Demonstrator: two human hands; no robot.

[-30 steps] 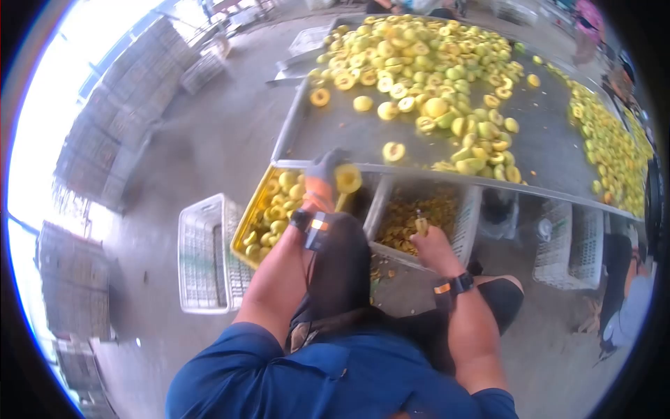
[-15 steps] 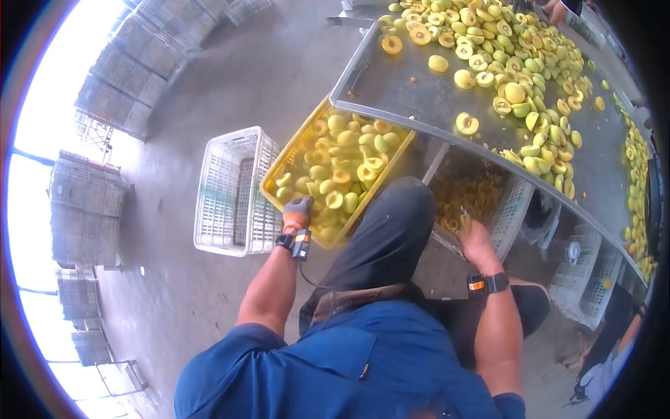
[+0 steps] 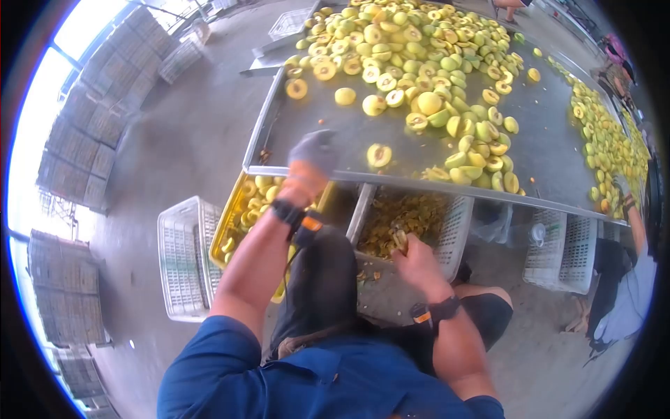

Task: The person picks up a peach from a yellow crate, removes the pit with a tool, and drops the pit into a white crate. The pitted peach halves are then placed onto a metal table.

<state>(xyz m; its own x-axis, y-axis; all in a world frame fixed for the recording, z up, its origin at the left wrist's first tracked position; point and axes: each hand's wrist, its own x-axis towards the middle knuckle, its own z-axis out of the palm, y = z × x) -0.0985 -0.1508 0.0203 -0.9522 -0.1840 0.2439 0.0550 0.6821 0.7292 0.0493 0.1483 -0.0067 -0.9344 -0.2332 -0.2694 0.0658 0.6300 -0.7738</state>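
My left hand (image 3: 312, 159), in a grey and orange glove, is above the near left edge of the metal table (image 3: 317, 150); its fingers are blurred. A halved fruit (image 3: 379, 155) lies on the table to its right. My bare right hand (image 3: 413, 260) is closed on a small metal tool (image 3: 400, 239), over a white crate (image 3: 455, 227) holding brownish scraps (image 3: 401, 213). Partly hidden behind my left forearm, a yellow crate (image 3: 225, 220) holds halved fruit (image 3: 257, 195). A large pile of yellow-green halves (image 3: 419, 59) covers the table's far part.
An empty white crate (image 3: 180, 258) stands on the floor at left. Stacked crates (image 3: 66, 283) line the far left. White crates (image 3: 558, 251) stand under the table at right, near another person (image 3: 624, 286) whose hand reaches into more fruit (image 3: 614, 153).
My left hand has moved from the yellow crate up and over the table edge. The view has shifted, with the table now lower and further left. My right hand still holds the tool.
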